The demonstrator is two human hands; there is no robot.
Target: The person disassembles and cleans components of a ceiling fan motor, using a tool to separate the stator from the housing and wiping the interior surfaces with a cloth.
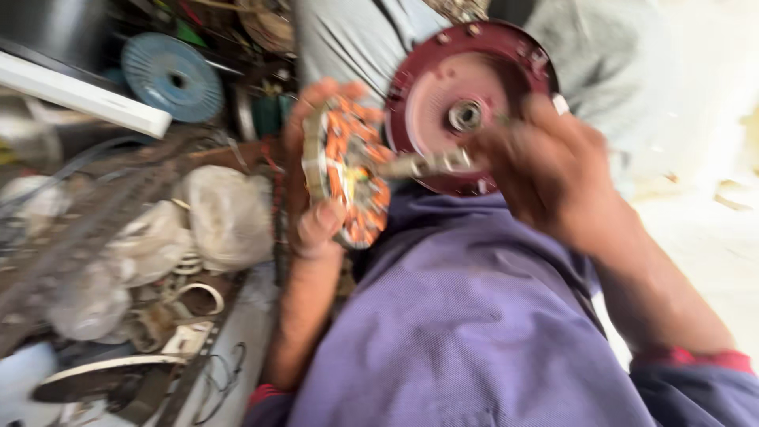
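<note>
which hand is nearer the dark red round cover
Right. The right hand grips the dark red round cover at its edge; the left hand holds the copper-wound stator beside it.

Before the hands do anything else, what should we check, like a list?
1. Left hand has a firm hold on the round part with orange wire coils: ok, fingers wrap its rim.
2. Right hand has hold of the dark red round cover: ok, it grips the edge.
3. Metal shaft lines up with the bearing in the cover's middle: cannot tell, the picture is blurred.
4. Coils undamaged: cannot tell.
5. Both parts held clear of the cluttered pile of bags and scrap: ok, they are up over the purple-clothed lap.
</note>
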